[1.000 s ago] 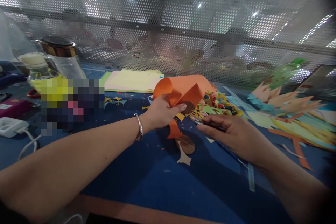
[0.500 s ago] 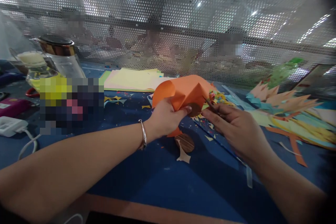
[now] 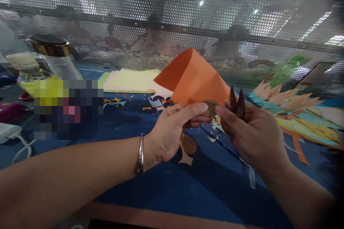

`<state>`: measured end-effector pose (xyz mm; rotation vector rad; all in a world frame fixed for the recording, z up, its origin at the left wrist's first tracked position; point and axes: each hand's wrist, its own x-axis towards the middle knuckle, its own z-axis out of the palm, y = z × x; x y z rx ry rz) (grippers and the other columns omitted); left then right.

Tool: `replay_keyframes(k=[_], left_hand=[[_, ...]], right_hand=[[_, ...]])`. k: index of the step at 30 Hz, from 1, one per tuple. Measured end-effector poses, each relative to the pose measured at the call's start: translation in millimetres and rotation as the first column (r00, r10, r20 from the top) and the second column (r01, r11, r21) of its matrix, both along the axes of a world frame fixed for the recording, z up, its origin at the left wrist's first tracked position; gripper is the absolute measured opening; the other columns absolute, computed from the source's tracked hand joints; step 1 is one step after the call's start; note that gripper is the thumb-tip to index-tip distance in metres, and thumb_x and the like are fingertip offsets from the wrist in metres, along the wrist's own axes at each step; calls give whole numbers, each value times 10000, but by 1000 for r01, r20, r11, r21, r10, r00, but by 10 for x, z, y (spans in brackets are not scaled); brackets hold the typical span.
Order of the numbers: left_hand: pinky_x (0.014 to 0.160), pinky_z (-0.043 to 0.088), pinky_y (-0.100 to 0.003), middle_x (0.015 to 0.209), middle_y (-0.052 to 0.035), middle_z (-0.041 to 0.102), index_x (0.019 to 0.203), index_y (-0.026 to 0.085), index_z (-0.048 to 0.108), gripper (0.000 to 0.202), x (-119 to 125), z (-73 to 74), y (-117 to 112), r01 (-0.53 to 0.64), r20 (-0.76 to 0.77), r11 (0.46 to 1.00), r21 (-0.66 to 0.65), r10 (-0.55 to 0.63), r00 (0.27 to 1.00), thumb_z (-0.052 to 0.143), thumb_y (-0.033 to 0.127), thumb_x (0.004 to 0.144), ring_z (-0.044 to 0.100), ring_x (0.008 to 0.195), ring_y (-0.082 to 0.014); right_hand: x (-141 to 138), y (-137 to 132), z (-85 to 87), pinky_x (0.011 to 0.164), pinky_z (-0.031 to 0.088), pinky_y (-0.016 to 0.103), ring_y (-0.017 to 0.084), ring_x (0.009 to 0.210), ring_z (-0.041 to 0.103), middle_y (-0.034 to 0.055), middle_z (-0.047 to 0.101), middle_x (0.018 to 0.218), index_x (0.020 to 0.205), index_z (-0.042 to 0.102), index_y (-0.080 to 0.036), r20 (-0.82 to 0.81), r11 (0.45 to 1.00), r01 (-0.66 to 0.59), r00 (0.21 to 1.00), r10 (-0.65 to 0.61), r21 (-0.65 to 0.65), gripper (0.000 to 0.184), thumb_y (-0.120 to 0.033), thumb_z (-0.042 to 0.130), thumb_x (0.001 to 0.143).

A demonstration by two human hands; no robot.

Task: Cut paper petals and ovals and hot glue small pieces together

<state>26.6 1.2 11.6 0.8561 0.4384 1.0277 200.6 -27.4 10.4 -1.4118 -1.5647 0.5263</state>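
My left hand [image 3: 174, 128] pinches a sheet of orange paper [image 3: 201, 78] and a round wooden disc [image 3: 211, 108] at its lower edge. The paper bends upward, its left corner folded over. My right hand [image 3: 249, 132] is closed around dark scissors [image 3: 237, 104], their two points up and slightly apart. Its thumb and fingertips also touch the right side of the disc and paper. A second wooden disc [image 3: 189, 145] lies on the table below my hands, beside a pale paper offcut [image 3: 186, 158].
Stacked coloured paper [image 3: 131, 80] lies at the back, before a perforated metal screen [image 3: 134, 39]. Spiky cut-paper pieces [image 3: 282, 96] and a green bottle [image 3: 287, 71] are at right. A lidded jar [image 3: 57, 57] and white charger [image 3: 9, 132] stand left. Offcuts litter the blue table [image 3: 150, 193].
The orange paper has been turned and now stands up higher. The scissors have swung from the paper's edge to point upward in my right hand, whose fingertips now meet the disc.
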Motion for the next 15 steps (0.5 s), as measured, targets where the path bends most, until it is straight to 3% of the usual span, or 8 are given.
replay_keyframes(k=[3,7,12,15], left_hand=[[733,485,-280,835,-44,743,807,175,743,195,24,-28,-22,-62,-43,997,37,64,997,826,272,660,656,737,-140],[667,475,-272,846,-42,740,830,177,743,197,30,-78,40,-142,-108,990,20,143,984,823,203,651,639,677,-123],[665,470,-285,740,-36,707,724,160,716,80,15,-86,145,-208,-145,978,15,208,967,785,191,698,613,629,-119],[688,478,-275,796,-43,719,766,150,711,96,7,-70,166,-229,-101,973,4,228,968,782,166,703,623,674,-119]], right_hand=[[-71,-16,35,429,323,257,102,478,393,-41,433,549,695,555,-240,-76,997,59,996,-56,40,383,-564,706,831],[-125,8,13,570,438,293,158,628,528,8,568,682,691,590,-239,-3,999,-17,1000,17,34,378,-575,674,842],[-120,27,-43,435,230,276,108,468,298,-50,356,569,799,609,-231,-219,998,-45,975,33,-51,457,-680,569,877],[-144,29,-42,435,212,276,103,463,275,-56,325,562,792,599,-228,-295,995,-66,954,42,-70,497,-713,536,878]])
